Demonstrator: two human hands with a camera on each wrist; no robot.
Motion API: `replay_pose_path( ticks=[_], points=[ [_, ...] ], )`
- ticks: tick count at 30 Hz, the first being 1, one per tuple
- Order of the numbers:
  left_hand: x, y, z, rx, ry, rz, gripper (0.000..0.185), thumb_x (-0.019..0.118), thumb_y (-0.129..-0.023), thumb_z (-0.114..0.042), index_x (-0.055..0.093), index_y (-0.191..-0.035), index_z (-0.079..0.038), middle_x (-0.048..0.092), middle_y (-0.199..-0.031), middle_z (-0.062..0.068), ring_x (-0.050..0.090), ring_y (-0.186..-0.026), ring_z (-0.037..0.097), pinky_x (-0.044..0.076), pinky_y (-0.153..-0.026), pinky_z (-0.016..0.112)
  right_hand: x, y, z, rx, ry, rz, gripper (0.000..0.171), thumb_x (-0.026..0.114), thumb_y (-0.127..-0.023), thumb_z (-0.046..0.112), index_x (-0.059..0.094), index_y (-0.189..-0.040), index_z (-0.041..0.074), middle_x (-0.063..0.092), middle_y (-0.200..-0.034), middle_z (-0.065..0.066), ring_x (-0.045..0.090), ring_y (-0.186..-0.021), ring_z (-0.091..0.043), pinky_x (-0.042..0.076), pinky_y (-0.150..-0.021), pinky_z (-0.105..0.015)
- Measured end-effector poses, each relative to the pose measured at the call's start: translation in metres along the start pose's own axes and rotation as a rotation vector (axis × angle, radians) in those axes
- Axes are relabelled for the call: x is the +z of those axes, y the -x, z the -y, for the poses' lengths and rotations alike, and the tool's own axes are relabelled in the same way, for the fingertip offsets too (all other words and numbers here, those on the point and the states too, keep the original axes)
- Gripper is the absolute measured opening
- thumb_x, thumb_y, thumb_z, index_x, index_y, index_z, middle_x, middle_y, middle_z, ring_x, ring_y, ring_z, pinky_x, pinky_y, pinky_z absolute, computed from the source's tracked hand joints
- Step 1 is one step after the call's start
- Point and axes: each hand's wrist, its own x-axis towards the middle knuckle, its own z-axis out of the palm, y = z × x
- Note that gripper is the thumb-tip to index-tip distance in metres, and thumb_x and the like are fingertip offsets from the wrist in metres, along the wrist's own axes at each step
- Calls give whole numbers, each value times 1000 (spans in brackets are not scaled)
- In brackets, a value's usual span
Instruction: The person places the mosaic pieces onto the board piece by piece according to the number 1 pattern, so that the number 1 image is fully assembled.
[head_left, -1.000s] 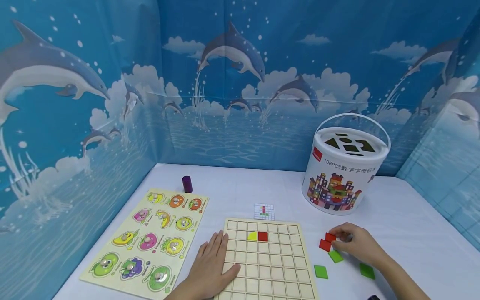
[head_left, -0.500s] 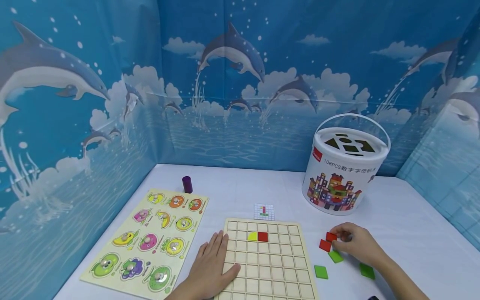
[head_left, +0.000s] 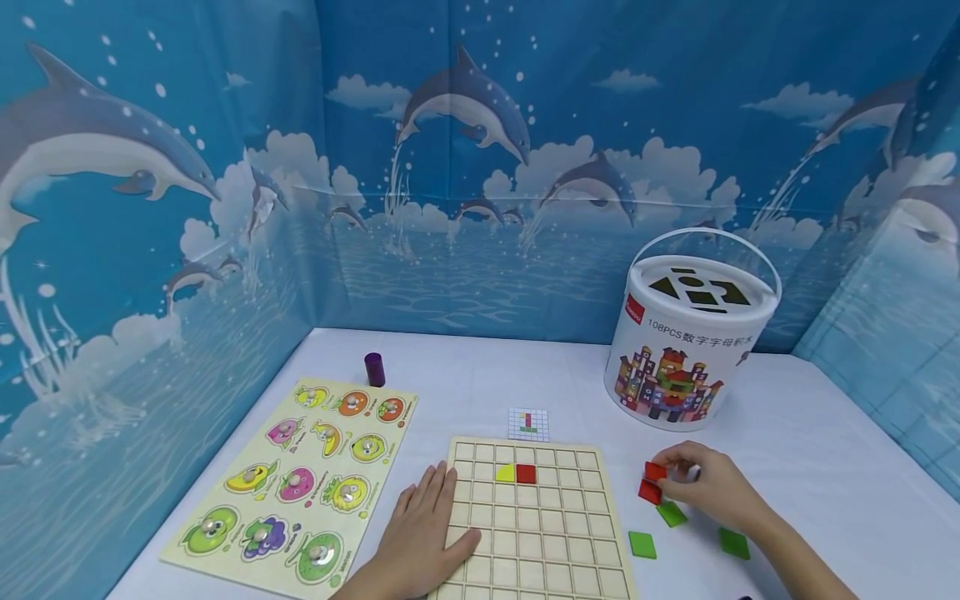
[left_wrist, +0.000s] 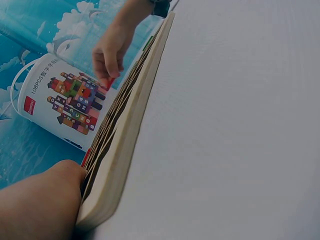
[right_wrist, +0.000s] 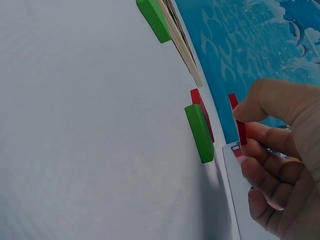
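My right hand (head_left: pixel 708 485) pinches a red square tile (head_left: pixel 656 471) between thumb and fingers. In the right wrist view this tile (right_wrist: pixel 240 133) is held clear of the table on its edge. Another red tile (head_left: pixel 650 492) lies just below it in the head view, beside a green tile (head_left: pixel 672 513). My left hand (head_left: pixel 420 533) rests flat, fingers straight, on the left edge of the wooden grid board (head_left: pixel 547 546). On that board, a yellow quarter-round piece (head_left: pixel 506 473) and a red square tile (head_left: pixel 526 473) sit side by side in neighbouring cells.
Two more green tiles (head_left: pixel 642 544) lie right of the board. A small pattern card (head_left: pixel 528 423) is behind it. At left lies a fruit puzzle board (head_left: pixel 300 454), with a purple cylinder (head_left: pixel 374 369) behind. A white bucket (head_left: pixel 690 342) stands at the back right.
My right hand has shifted slightly left, and the red tile it pinches has come up off the table. The left hand stays where it was.
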Motion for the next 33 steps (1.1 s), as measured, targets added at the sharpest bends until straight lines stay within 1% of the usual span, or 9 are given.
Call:
replay_pose_path(
  ticks=[5, 11, 16, 19, 26, 33],
  points=[
    [-1, 0, -1, -2, 0, 1, 87, 40, -96, -60, 25, -152, 4, 20, -158, 20, 15, -146, 36, 17, -110, 59, 2, 1, 5, -21, 10, -6, 33, 78, -80, 18, 69, -108, 5, 57, -91, -3, 48, -86, -22, 45, -62, -29],
    [0, 0, -1, -11, 0, 6, 87, 40, -96, -61, 24, -152, 3, 19, -159, 19, 15, -146, 36, 16, -111, 59, 6, 1, 13, -46, 0, -4, 29, 78, -79, 16, 70, -106, 6, 60, -95, -3, 49, -86, -22, 46, -62, -29],
    [0, 0, 0, -15, 1, 12, 87, 40, -96, -61, 23, -153, 3, 19, -159, 19, 15, -146, 35, 16, -111, 59, 7, 1, 20, -69, 4, 0, 29, 79, -79, 17, 70, -105, 7, 61, -97, -1, 49, -88, -21, 46, -67, -32],
    [0, 0, 0, -17, 3, 13, 87, 40, -96, -61, 23, -153, 3, 19, -159, 19, 15, -146, 35, 16, -111, 59, 8, 2, 24, -91, 2, 4, 29, 80, -79, 18, 71, -104, 8, 61, -96, 0, 50, -88, -20, 45, -69, -32],
    [1, 0, 0, -18, 0, 10, 88, 40, -96, -62, 23, -153, 3, 19, -159, 19, 15, -146, 35, 16, -111, 58, 11, 4, 33, -152, -26, 21, 27, 80, -78, 18, 71, -102, 9, 62, -95, 1, 49, -86, -20, 44, -68, -30],
    [1, 0, 0, -11, -3, 6, 87, 40, -96, -61, 24, -153, 3, 19, -159, 19, 15, -146, 35, 17, -111, 59, 13, 6, 44, -180, -32, 24, 24, 79, -78, 17, 71, -100, 11, 61, -92, 2, 49, -85, -19, 44, -68, -30]
  ],
)
